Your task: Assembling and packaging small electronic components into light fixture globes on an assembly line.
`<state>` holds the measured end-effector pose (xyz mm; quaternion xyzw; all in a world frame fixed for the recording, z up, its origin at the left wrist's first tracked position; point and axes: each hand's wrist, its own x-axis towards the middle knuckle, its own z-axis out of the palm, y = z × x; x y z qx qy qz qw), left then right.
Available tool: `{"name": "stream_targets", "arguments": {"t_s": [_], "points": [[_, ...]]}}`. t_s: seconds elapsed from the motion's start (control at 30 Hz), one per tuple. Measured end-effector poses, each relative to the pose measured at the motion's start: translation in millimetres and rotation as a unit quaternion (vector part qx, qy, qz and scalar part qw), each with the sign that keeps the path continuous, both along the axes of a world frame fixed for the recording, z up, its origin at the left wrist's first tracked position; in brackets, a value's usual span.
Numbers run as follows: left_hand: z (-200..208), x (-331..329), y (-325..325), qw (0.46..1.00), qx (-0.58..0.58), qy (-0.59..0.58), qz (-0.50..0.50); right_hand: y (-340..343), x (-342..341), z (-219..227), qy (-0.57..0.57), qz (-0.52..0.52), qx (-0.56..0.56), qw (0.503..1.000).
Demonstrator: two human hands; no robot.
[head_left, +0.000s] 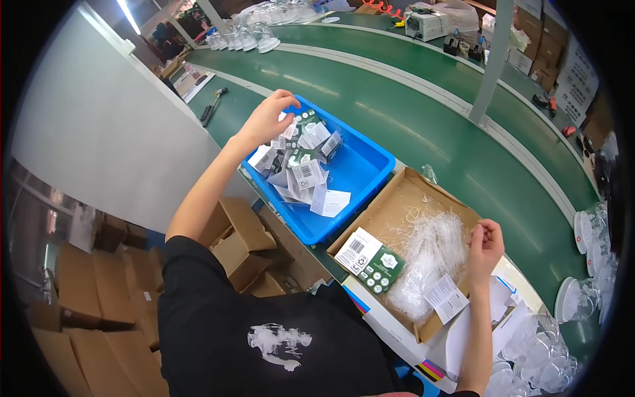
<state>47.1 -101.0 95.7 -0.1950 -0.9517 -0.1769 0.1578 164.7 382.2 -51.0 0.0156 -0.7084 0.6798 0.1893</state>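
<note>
Over the far left end of a blue plastic bin [360, 155], my left hand [270, 119] is open, thumb and fingers apart above green and white printed cards [304, 157]. Folded white paper slips lie among those cards. My right hand [486, 246] has its fingers curled together at the right edge of a shallow cardboard box [397, 188]; what they pinch, if anything, is too small to make out. In that box lies a bundle of thin clear plastic strands [430, 258]. A green and white card [370, 261] rests at its near left corner, and a white printed slip [446, 298] by its near side.
A green conveyor belt [397, 132] curves behind the bin and box. Clear plastic cup-like parts [536, 351] crowd the lower right, with more along the right edge. Brown cartons [238, 231] stand below on the left, beside a white panel [99, 132]. A metal post [495, 63] rises beyond.
</note>
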Motion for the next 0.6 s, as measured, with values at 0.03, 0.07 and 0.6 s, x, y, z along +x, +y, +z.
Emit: {"name": "stream_targets", "arguments": {"t_s": [0.03,0.07,0.6], "points": [[-3.8,2.3,2.7,1.0,0.02,0.011,-0.02,-1.1,0.8,-1.4,-0.007,0.004,0.028,1.0],[-6.0,3.2,5.6,0.999,0.018,0.003,-0.036,-1.2,0.2,-3.0,-0.004,0.003,0.056,0.998],[-44.6,87.5,177.3,0.897,-0.074,-0.281,-0.333,-0.9,-1.9,-0.2,0.019,0.015,0.252,0.967]]}}
